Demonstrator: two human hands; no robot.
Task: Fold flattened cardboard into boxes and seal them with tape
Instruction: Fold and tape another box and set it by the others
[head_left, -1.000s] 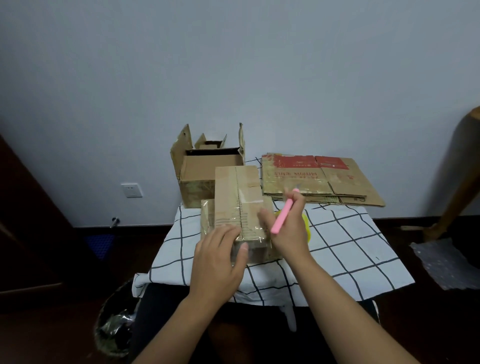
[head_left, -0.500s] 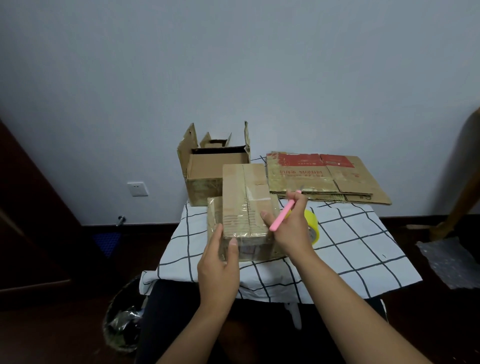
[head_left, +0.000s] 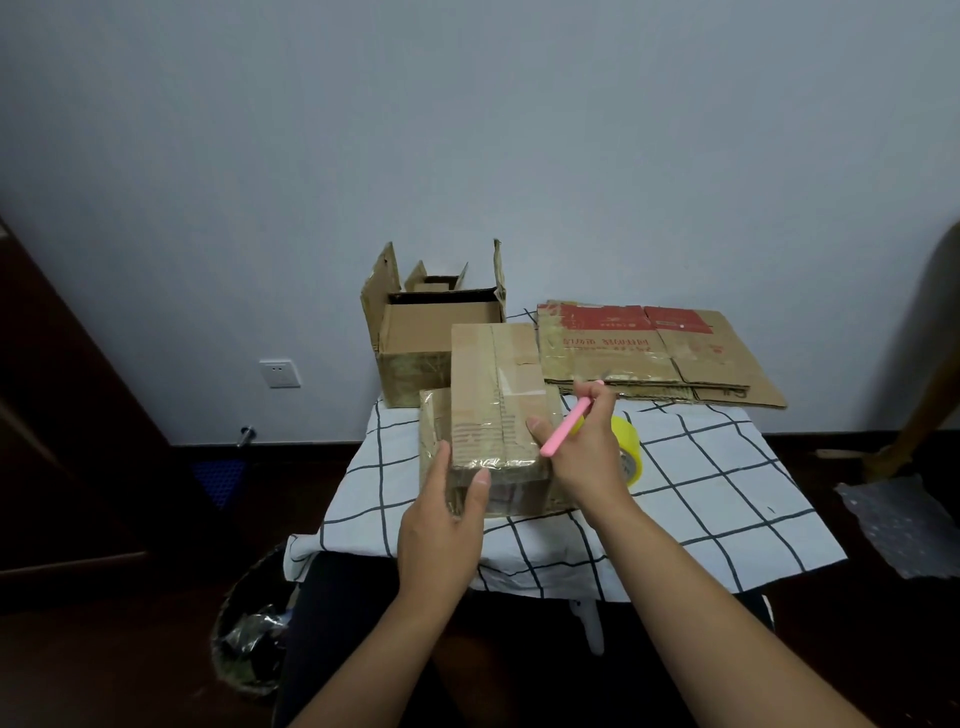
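change: left hand (head_left: 441, 525) has slid off the box (head_left: 493, 410) top to its near-left corner
box: on table (head_left: 701, 499), long axis toward wall
left hand: gripping box corner
right hand (head_left: 587, 452): pinching pink cutter (head_left: 569, 428), thumb on box
tape (head_left: 626, 449): right of box

A closed brown cardboard box sealed with clear tape (head_left: 493, 410) stands at the cloth's centre; an open brown cardboard box with raised flaps (head_left: 431, 332) sits at its eleven o'clock, flattened red-printed cardboard sheets (head_left: 660, 353) at two o'clock, a yellow tape roll (head_left: 626, 452) at three o'clock
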